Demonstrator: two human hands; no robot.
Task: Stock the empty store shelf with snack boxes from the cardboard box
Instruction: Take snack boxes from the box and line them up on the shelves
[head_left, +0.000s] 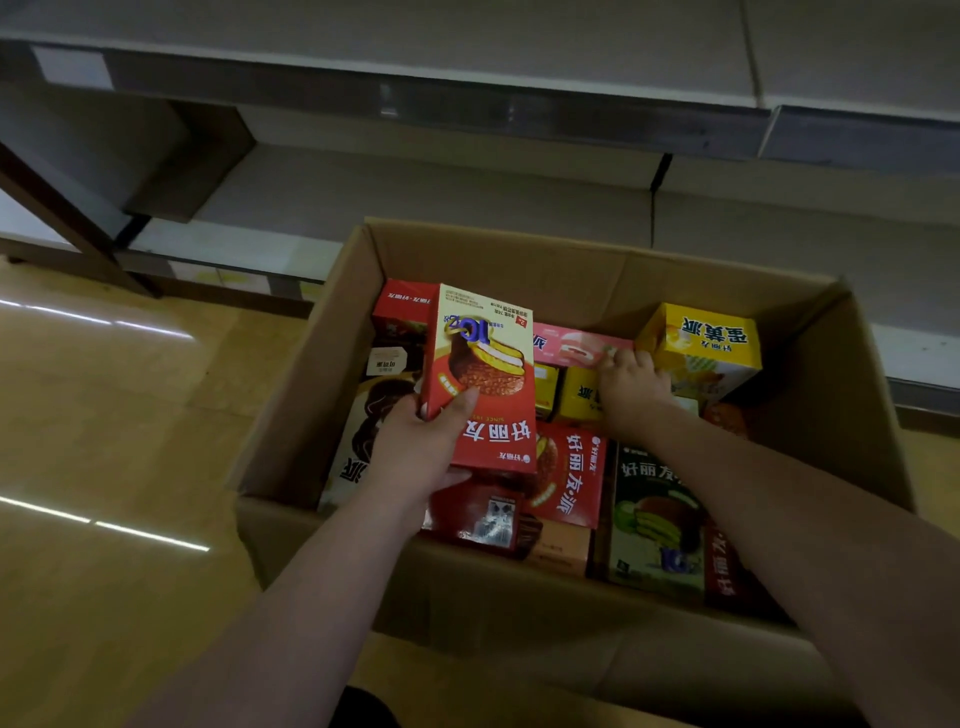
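Yellow box (701, 348) just beside right hand (631, 382)

Red snack box (480, 384), seemingly brown carton (311, 384)

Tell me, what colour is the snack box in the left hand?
Mostly red, cream at the far end, seen in the head view: snack box, left hand.

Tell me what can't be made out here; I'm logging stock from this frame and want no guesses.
- Head view: the right hand covers part of the pink snack box, so its grip is unclear.
- Lower layers of the cardboard box are hidden under the top boxes.
- The red pie box in the left hand hides boxes behind it.
- Shelf price labels are too blurred to read.
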